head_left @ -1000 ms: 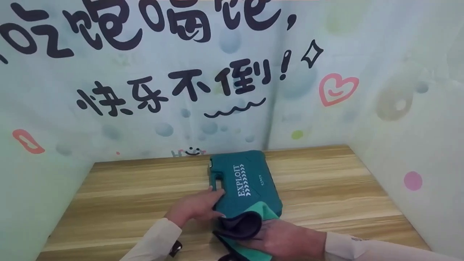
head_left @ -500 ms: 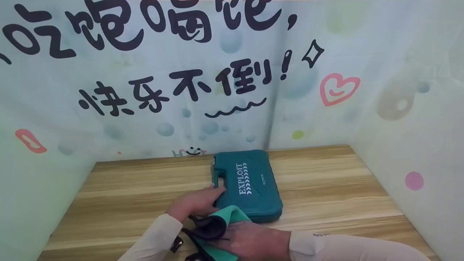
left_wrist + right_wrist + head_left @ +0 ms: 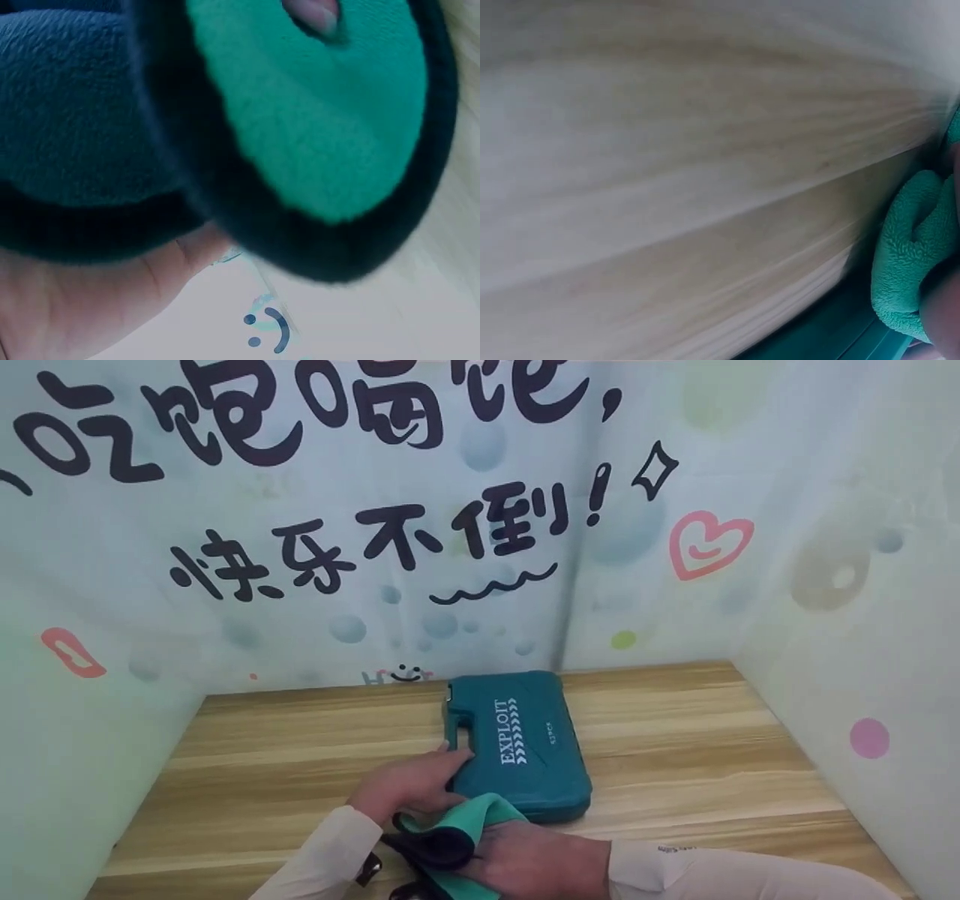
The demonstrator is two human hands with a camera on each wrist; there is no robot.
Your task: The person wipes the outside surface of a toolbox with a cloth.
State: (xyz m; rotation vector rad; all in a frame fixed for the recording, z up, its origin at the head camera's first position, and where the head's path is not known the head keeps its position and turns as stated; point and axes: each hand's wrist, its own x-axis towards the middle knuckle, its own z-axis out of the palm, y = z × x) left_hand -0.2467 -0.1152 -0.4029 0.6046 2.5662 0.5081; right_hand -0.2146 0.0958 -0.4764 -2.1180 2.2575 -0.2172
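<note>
A teal plastic case [image 3: 536, 750] with white "EXPLOIT" lettering lies flat on the table, its handle side facing left. My left hand [image 3: 409, 784] holds that side, thumb over the edge beside the handle opening. At the near left corner of the case, my right hand [image 3: 536, 855] grips a folded green cloth [image 3: 491, 808] with a dark border. In the left wrist view the fuzzy cloth [image 3: 337, 150] fills much of the picture and hides part of the left hand. The right wrist view catches a fold of the cloth [image 3: 904, 262] against the case.
The wood-grain table [image 3: 300, 757] runs back to a pale printed wall sheet [image 3: 480, 622] with large dark lettering. Side walls stand at left and right. A small dark object [image 3: 369, 870] shows by the left cuff.
My right hand has moved left with the cloth, from the near end of the case to its near left corner, uncovering that end. The left hand keeps its place on the handle side.
</note>
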